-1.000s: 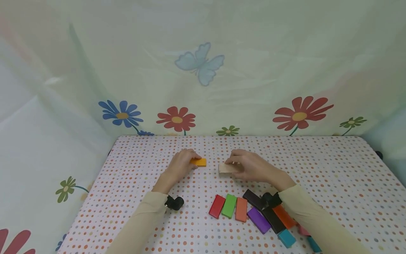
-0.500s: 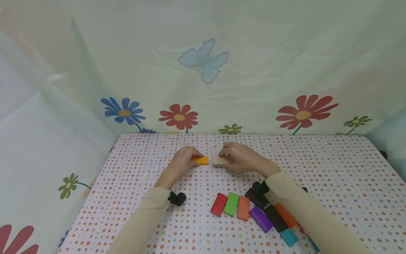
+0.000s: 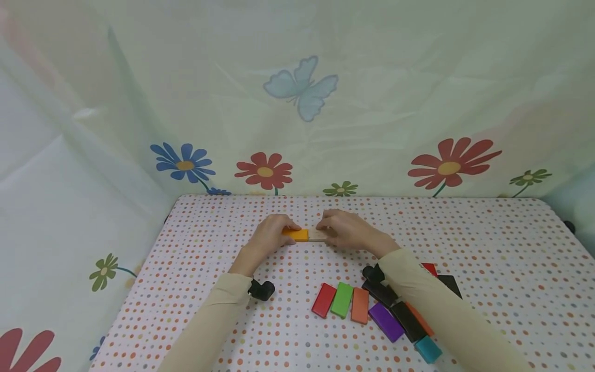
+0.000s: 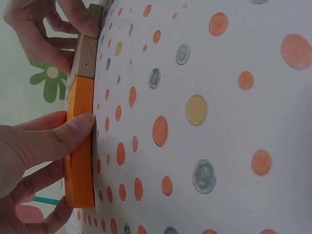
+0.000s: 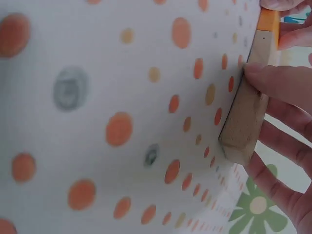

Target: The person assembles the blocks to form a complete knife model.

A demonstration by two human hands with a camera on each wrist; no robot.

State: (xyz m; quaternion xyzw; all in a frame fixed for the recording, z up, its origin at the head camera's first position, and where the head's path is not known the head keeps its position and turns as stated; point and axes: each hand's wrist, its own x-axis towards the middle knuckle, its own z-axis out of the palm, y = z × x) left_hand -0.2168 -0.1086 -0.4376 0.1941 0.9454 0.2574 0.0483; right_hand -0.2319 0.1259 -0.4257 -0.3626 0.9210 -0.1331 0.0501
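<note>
On the far middle of the dotted table, my left hand [image 3: 268, 235] grips an orange wooden block [image 4: 80, 178] between thumb and fingers. My right hand [image 3: 349, 230] holds a plain wood-coloured block [image 5: 243, 114] the same way. Both blocks lie flat on the table in one line, and their short ends touch, as the left wrist view shows. In the head view the fingers hide the outer part of each block.
Nearer me lie red [image 3: 324, 300], green [image 3: 342, 299] and salmon [image 3: 360, 305] blocks. Purple [image 3: 387, 322], black [image 3: 408, 321] and teal [image 3: 428, 350] blocks sit beside my right forearm, which partly covers several others. A flowered cloth [image 3: 297, 144] hangs behind the table [image 3: 209, 253].
My right hand has moved left with the plain wooden block, closing the gap to the orange block. My left hand stays nearly in place. A red block now shows beyond the right forearm.
</note>
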